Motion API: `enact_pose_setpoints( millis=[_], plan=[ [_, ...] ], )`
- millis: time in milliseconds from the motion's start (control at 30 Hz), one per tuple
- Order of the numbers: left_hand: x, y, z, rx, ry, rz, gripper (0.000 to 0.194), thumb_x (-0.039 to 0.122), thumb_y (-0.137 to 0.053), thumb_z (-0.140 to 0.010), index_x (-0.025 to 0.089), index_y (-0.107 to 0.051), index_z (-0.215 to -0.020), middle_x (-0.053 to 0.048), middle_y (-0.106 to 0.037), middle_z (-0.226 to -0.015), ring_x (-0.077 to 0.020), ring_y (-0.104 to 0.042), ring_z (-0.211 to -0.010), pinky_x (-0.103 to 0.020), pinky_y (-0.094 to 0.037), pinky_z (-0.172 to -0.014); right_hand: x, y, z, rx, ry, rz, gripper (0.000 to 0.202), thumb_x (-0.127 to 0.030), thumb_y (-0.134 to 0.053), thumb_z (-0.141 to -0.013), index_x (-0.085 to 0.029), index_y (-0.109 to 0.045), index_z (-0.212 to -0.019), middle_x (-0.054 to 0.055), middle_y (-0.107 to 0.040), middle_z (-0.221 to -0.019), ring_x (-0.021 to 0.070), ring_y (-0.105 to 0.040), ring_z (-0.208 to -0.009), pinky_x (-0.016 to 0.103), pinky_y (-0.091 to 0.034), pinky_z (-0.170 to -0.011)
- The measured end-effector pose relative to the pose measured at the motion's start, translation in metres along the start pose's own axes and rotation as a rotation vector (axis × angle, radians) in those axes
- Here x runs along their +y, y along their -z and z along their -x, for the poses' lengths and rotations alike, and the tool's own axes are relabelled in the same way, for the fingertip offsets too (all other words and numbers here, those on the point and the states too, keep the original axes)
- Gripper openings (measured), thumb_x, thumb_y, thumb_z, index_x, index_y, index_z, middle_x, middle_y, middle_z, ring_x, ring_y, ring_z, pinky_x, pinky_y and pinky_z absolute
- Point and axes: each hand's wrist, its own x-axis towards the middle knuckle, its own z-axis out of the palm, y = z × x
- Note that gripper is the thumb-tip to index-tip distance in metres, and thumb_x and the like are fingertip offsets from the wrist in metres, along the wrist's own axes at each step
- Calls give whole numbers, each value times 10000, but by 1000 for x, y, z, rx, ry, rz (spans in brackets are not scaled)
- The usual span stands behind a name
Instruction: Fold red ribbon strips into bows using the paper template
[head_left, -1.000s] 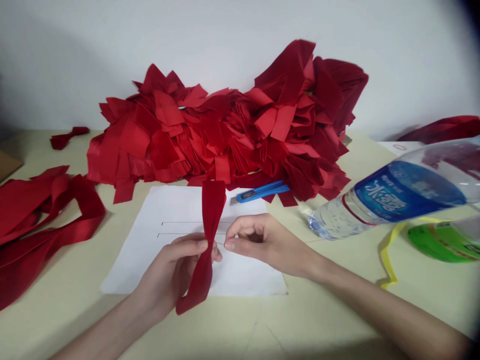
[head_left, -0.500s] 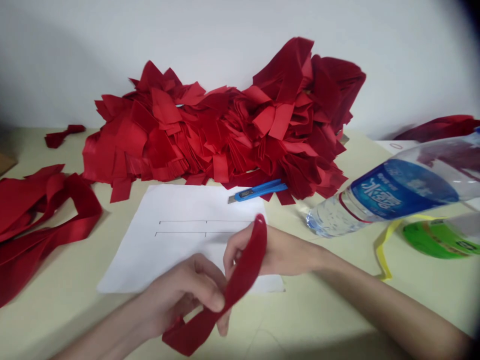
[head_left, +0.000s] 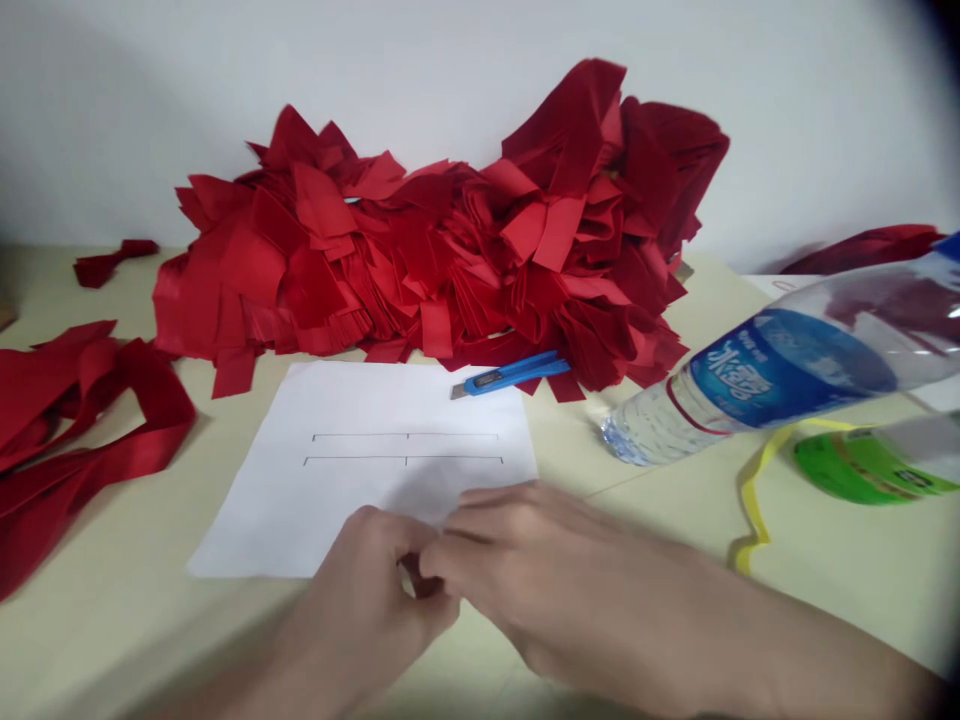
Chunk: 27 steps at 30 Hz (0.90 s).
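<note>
My left hand (head_left: pixel 375 590) and my right hand (head_left: pixel 517 560) meet over the near edge of a white paper sheet (head_left: pixel 360 400), fingers bent and pinched together. Between them only a small dark red bit of ribbon (head_left: pixel 429 584) shows; the rest of the strip is hidden behind the fingers. Both hands appear closed on it. Two marked lines with end ticks are drawn across the paper. A blue utility knife (head_left: pixel 514 373), its blade tip out, lies at the sheet's far right edge.
Behind the paper rises a big heap of folded red ribbon pieces (head_left: pixel 420 260). Long red ribbon (head_left: pixel 161 430) lies at left, a small red bow (head_left: pixel 112 262) beyond. At right are a water bottle (head_left: pixel 765 370), a green-labelled container (head_left: pixel 862 465) and a yellow strip (head_left: pixel 752 500).
My hands have come closer together and turned over. The red ribbon strip, plainly visible across my fingers before, is now almost wholly covered. The right hand moved nearer to me, uncovering the lines' ends.
</note>
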Motion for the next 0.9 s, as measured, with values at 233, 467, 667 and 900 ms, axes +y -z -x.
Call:
enact_pose_setpoints(
  millis=[233, 467, 667, 900],
  plan=[
    [4, 15, -12, 92, 113, 289, 125, 118, -547, -583, 160, -617, -489, 40, -489, -457, -113, -395, -502, -239, -281, -488, -4, -9, -3, 55, -40, 141, 325, 10, -489, -682, -96, -582, -975, 79, -629, -834, 184, -558, -697, 290, -399, -595],
    [-3, 29, -16, 7, 191, 719, 97, 218, -633, -691, 167, -675, -619, -19, -649, -618, -125, -496, -605, -230, -358, -586, 17, -6, -7, 266, -312, -248, 185, -154, -479, -851, -223, -646, -816, -38, -613, -674, 75, -468, -528, 215, -339, -526],
    [-7, 30, -19, -66, 185, 823, 78, 230, -672, -688, 158, -692, -665, -14, -660, -669, -100, -460, -595, -212, -347, -586, 30, -6, -10, 297, -304, -542, 172, -122, -518, -799, -210, -664, -775, -60, -585, -639, 43, -421, -516, 169, -318, -487],
    [-9, 29, -19, -133, 151, 912, 107, 242, -681, -694, 150, -700, -743, -28, -663, -663, -127, -506, -633, -243, -392, -621, 42, -8, -18, 182, -339, -1006, 113, -254, -584, -802, -147, -618, -791, -80, -400, -486, 35, -247, -433, 174, -189, -387]
  ],
)
